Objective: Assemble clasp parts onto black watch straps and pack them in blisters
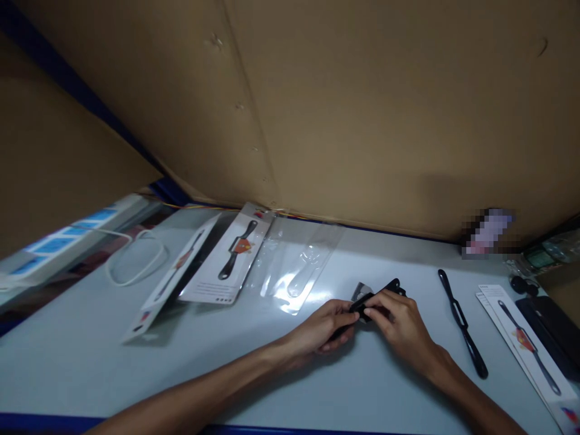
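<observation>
Both hands hold a black spokeshave [393,285] just above the tabletop. My left hand [333,326] is closed around its left handle. With thumb and fingers, my right hand [396,314] pinches at its middle, hiding much of the body. A small grey, shiny piece [361,291] shows behind the tool's middle; whether it is attached I cannot tell. To the right of my right hand, a second black spokeshave body [462,323] lies on the table, apart from both hands.
Printed spokeshave packages [208,290] and clear plastic blisters [299,266] lie to the left. Printed cards [512,326] and a black case [550,332] are at right. A white cable [136,281] loops near a white box [58,244]. Cardboard walls [362,109] border the table's back.
</observation>
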{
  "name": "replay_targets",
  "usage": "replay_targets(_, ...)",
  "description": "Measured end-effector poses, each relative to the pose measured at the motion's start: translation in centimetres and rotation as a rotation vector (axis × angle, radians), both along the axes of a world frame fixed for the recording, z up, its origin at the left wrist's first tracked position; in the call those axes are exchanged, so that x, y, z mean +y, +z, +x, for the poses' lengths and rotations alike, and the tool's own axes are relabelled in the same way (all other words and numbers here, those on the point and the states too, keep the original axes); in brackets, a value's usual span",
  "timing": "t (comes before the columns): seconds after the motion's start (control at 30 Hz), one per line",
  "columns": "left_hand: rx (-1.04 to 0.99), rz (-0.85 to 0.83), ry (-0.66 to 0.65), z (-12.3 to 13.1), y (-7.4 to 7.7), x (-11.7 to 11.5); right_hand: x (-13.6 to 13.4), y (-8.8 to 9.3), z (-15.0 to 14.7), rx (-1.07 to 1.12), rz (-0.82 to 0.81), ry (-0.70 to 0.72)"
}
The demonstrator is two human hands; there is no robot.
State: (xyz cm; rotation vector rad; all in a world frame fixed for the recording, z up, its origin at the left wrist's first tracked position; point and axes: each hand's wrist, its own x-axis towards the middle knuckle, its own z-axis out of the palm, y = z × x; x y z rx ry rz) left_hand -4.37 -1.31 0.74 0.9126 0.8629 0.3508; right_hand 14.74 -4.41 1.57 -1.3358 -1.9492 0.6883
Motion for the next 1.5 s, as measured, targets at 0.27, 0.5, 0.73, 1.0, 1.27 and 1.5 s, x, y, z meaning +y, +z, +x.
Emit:
replay_targets(0.27, 0.01, 0.046, -0.032, -0.1, -0.2, -0.1, 0.3, -0.3, -0.4, 0.054, -0.048, -0.076)
replay_targets(0.5, 0.018, 0.069, -0.056, -0.1, -0.1, -0.1, 0.3, 0.3, -0.1, -0.083, 0.067, 0.139)
replay_targets(0.73, 0.014, 0.026, -0.072, -0.1, 0.0, 0.2, 0.5, -0.2, -0.1, 0.06, -0.069, 0.054)
replay_targets(1.0, 0.029, 0.023, -0.062, -0.2, 0.0, 0.1, 0.7, 0.6, 0.1, 0.113, -0.162, 0.042)
replay_targets(1.27, -0.006, 0.022, -0.075, -0.2, -0.2, 0.3, 0.7, 1.6, 1.4, -0.001, -0.189, 0.139)
replay_targets(1.5, -0.01, 0.015, -0.074, -0.3, -0.1, 0.3, 0.7, 1.7, 1.6, -0.046, -0.136, 0.159)
